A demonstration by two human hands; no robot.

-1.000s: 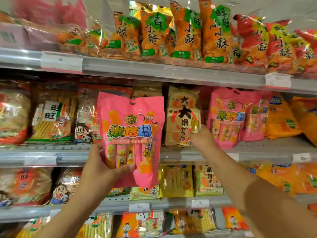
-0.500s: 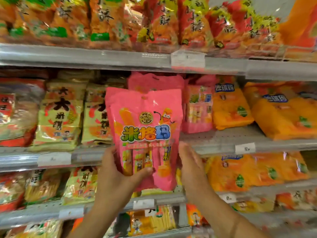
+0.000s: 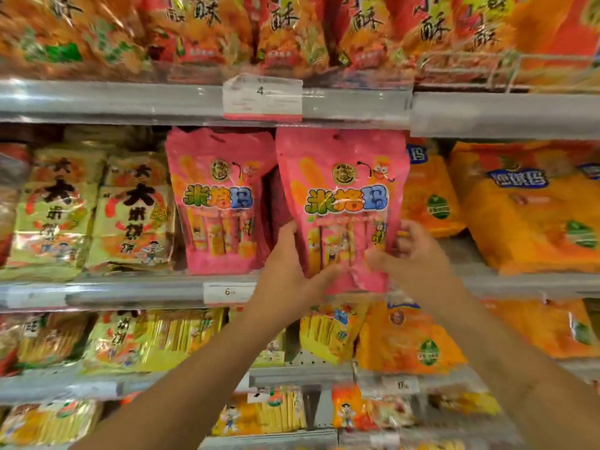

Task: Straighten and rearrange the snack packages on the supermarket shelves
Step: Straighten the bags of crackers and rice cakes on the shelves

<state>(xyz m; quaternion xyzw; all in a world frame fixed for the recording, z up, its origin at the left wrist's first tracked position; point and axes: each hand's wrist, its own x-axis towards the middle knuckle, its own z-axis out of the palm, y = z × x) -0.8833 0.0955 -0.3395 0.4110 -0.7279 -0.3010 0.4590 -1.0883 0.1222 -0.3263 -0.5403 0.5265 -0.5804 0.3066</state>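
Observation:
A pink snack bag (image 3: pixel 344 193) is held upright at the front of the middle shelf (image 3: pixel 130 292). My left hand (image 3: pixel 289 271) grips its lower left edge, thumb across the front. My right hand (image 3: pixel 412 254) grips its lower right edge, fingers curled behind it. Another pink bag (image 3: pixel 220 203) of the same kind stands just to its left on the shelf. The held bag's bottom hangs over the shelf's front lip.
Yellow-green rice cracker bags (image 3: pixel 97 212) fill the middle shelf's left part, orange bags (image 3: pixel 526 203) its right. Orange and red bags (image 3: pixel 227 27) crowd the top shelf behind a price tag (image 3: pixel 262 97). Lower shelves hold yellow and orange packs (image 3: pixel 406 336).
The view shifted right along the shelves. The pink bag moved up and right, next to the other pink bag. My right hand went from the yellow-green bag to the pink bag's right edge.

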